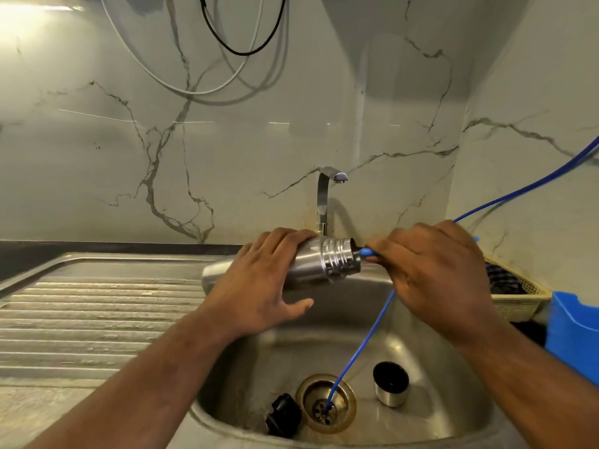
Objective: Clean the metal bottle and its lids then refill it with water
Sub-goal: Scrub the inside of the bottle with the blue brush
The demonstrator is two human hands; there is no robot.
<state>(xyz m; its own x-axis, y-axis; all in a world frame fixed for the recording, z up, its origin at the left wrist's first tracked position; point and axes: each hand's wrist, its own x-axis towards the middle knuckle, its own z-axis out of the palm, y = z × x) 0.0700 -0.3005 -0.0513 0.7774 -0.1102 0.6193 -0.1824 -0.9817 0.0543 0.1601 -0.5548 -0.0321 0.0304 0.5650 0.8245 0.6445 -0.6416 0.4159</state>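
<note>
Metal bottle (324, 262): held on its side above the sink basin (259, 361), its threaded mouth open and pointing to the right, in front of the foot of the tap.
Left hand (259, 286): wraps the bottle's body, fingers over the top and thumb below.
Right hand (434, 270): fingers curled round the end of a blue tube (363, 346), the tip right at the bottle's mouth.
Blue tube: one stretch drops from under the right hand into the drain (304, 393); another runs from behind the hand up along the right wall. Whether they are one line cannot be told.
Lids: a black lid (282, 415) lies on the basin floor just left of the drain; a steel cup lid (390, 384) with a dark inside stands just right of it. Both are apart from the bottle.
Sink: stainless steel and scuffed, with a ribbed drainboard (97, 312) stretching to the left.
Tap (322, 202): a flat chrome arch at the back of the basin, its spout turned to the right.
Wall (227, 140): glossy pale marble-look panels with grey veins, meeting in a corner on the right.
Cables: a white cable (181, 87) and a black cable (240, 53) hang in loops high on the wall.
Right side: a woven basket (515, 303) holds dark cloth, and a blue plastic container (573, 335) stands just in front of it.
</note>
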